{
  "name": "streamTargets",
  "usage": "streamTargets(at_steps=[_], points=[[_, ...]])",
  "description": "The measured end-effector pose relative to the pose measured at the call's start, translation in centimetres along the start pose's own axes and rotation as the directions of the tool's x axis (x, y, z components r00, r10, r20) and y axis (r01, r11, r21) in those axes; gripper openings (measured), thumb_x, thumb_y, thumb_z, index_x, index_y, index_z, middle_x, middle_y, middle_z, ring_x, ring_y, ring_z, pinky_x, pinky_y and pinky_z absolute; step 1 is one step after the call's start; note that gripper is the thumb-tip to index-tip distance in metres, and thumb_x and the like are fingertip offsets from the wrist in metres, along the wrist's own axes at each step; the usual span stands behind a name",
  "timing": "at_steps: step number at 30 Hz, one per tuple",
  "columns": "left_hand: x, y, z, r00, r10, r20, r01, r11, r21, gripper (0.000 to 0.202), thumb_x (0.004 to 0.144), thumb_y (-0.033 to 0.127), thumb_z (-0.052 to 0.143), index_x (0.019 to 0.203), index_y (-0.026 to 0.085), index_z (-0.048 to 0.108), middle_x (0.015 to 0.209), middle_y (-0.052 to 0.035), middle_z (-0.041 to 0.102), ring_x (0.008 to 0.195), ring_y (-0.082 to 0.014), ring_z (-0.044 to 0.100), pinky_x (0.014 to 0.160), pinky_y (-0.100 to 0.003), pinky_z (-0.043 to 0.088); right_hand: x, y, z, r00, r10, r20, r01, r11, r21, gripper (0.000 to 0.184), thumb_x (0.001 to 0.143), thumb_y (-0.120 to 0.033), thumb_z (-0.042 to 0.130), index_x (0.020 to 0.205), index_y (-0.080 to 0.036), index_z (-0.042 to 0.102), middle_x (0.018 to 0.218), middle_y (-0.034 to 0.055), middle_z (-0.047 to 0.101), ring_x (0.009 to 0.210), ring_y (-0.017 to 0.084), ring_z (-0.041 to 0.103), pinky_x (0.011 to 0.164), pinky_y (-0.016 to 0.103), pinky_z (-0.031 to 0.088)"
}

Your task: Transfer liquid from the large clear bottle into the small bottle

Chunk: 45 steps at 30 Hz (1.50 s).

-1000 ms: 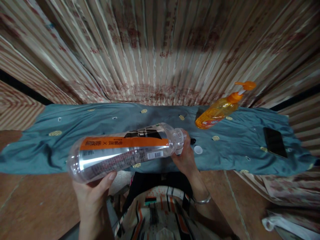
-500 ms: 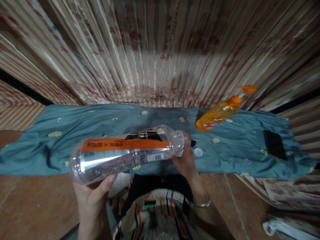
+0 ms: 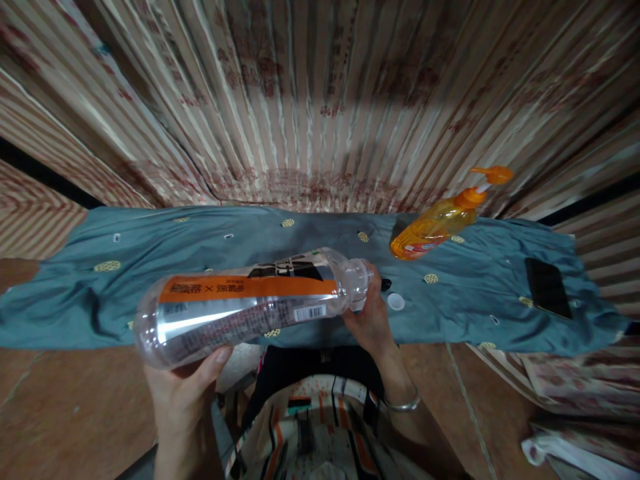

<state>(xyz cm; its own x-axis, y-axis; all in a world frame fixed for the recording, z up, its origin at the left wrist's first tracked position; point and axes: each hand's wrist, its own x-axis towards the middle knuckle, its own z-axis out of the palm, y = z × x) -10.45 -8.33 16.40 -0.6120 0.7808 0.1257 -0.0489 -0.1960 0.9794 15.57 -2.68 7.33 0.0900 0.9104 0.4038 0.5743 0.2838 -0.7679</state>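
A large clear plastic bottle [image 3: 250, 300] with an orange and silver label lies tilted on its side in the air, its neck to the right. Around its base end, from below, my left hand [image 3: 185, 387] is closed with the thumb along the near side. My right hand [image 3: 370, 320] grips the neck, and its fingers partly hide the mouth. Just right of that hand, a white round cap [image 3: 396, 301] rests on the cloth beside a small black object [image 3: 385, 285] that I cannot make out.
A teal cloth [image 3: 320, 230] with pineapple prints covers the narrow table. An orange pump bottle [image 3: 435, 227] of yellow-orange liquid stands at the back right. Farther right lies a black phone [image 3: 549, 288]. A striped curtain [image 3: 300, 120] hangs behind the table.
Very little differs: the bottle's base end has shifted slightly left, and both hands keep their hold. The whole view has moved a touch.
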Motion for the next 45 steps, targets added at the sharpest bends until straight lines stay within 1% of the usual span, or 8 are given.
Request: streamTargets(at_steps=[9, 16, 18, 23, 30, 35, 40, 45], points=[[0.0, 0.6, 0.7, 1.000, 0.024, 0.013, -0.024, 0.999, -0.046, 0.064, 0.041, 0.026, 0.105, 0.101, 0.022, 0.082, 0.086, 0.0001, 0.080, 0.074, -0.0184, 0.075, 0.077, -0.027, 0.062, -0.1, 0.3, 0.0, 1.000, -0.008, 0.006, 0.008, 1.000, -0.005, 0.090, 0.097, -0.054, 0.071, 0.167, -0.019, 0.028, 0.158, 0.0238, 0.059, 0.136, 0.038, 0.069, 0.107, 0.056, 0.062], [-0.1, 0.3, 0.4, 1.000, -0.012, -0.011, 0.012, 1.000, -0.025, 0.069, 0.040, 0.029, 0.105, 0.104, 0.024, 0.080, 0.094, -0.0011, 0.081, 0.102, -0.0266, 0.078, 0.082, -0.027, 0.064, -0.1, 0.3, 0.1, 1.000, -0.007, -0.005, 0.007, 1.000, 0.011, 0.088, 0.097, -0.056, 0.071, 0.166, -0.020, 0.029, 0.156, 0.0238, 0.060, 0.137, 0.038, 0.068, 0.106, 0.056, 0.063], [-0.2, 0.1, 0.2, 1.000, -0.009, -0.015, 0.008, 1.000, -0.021, 0.070, 0.040, 0.031, 0.105, 0.105, 0.025, 0.080, 0.094, -0.0015, 0.081, 0.102, -0.0278, 0.078, 0.079, -0.028, 0.064, 0.0, 0.3, 0.1, 1.000, -0.019, -0.009, 0.019, 1.000, 0.002, 0.088, 0.096, -0.057, 0.072, 0.165, -0.020, 0.030, 0.155, 0.0235, 0.060, 0.135, 0.038, 0.069, 0.105, 0.056, 0.064], [0.0, -0.1, 0.1, 1.000, 0.010, 0.008, -0.010, 1.000, 0.009, 0.065, 0.044, 0.032, 0.105, 0.104, 0.023, 0.080, 0.093, -0.0023, 0.080, 0.097, -0.0260, 0.078, 0.086, -0.030, 0.064, 0.1, 0.2, 0.0, 0.999, -0.043, -0.010, 0.043, 0.999, -0.016, 0.086, 0.097, -0.052, 0.071, 0.165, -0.021, 0.030, 0.153, 0.0218, 0.062, 0.134, 0.036, 0.070, 0.107, 0.055, 0.064], [0.3, -0.1, -0.2, 0.999, 0.045, 0.016, -0.045, 0.999, 0.021, 0.062, 0.044, 0.033, 0.104, 0.101, 0.022, 0.079, 0.092, -0.0013, 0.078, 0.093, -0.0236, 0.075, 0.087, -0.031, 0.061, 0.0, 0.3, 0.0, 1.000, 0.007, 0.018, -0.007, 1.000, 0.002, 0.091, 0.094, -0.050, 0.075, 0.166, -0.020, 0.027, 0.156, 0.0221, 0.061, 0.137, 0.036, 0.069, 0.109, 0.054, 0.062], [0.2, 0.3, 0.3, 0.997, 0.067, 0.023, -0.068, 0.998, 0.009, 0.058, 0.045, 0.031, 0.104, 0.097, 0.023, 0.080, 0.085, 0.0011, 0.075, 0.084, -0.0193, 0.070, 0.081, -0.028, 0.059, 0.0, 0.3, 0.0, 1.000, 0.003, 0.008, -0.003, 1.000, -0.003, 0.091, 0.095, -0.053, 0.074, 0.166, -0.020, 0.029, 0.156, 0.0218, 0.061, 0.139, 0.036, 0.067, 0.111, 0.055, 0.061], [-0.1, 0.5, 0.5, 0.999, 0.036, -0.005, -0.036, 0.999, 0.016, 0.067, 0.044, 0.034, 0.104, 0.105, 0.025, 0.079, 0.094, 0.0003, 0.077, 0.089, -0.0209, 0.072, 0.083, -0.029, 0.060, 0.1, 0.2, -0.1, 1.000, 0.006, 0.007, -0.006, 1.000, -0.001, 0.089, 0.095, -0.053, 0.074, 0.165, -0.020, 0.030, 0.154, 0.0221, 0.062, 0.136, 0.036, 0.069, 0.108, 0.054, 0.063], [-0.4, 0.5, 0.2, 1.000, 0.009, -0.005, -0.009, 0.999, 0.039, 0.062, 0.046, 0.034, 0.103, 0.102, 0.026, 0.077, 0.092, 0.0017, 0.077, 0.094, -0.0231, 0.074, 0.089, -0.031, 0.060, 0.1, 0.2, -0.1, 1.000, -0.013, 0.011, 0.013, 1.000, -0.001, 0.088, 0.097, -0.056, 0.071, 0.166, -0.020, 0.029, 0.156, 0.0215, 0.061, 0.139, 0.035, 0.068, 0.111, 0.054, 0.061]])
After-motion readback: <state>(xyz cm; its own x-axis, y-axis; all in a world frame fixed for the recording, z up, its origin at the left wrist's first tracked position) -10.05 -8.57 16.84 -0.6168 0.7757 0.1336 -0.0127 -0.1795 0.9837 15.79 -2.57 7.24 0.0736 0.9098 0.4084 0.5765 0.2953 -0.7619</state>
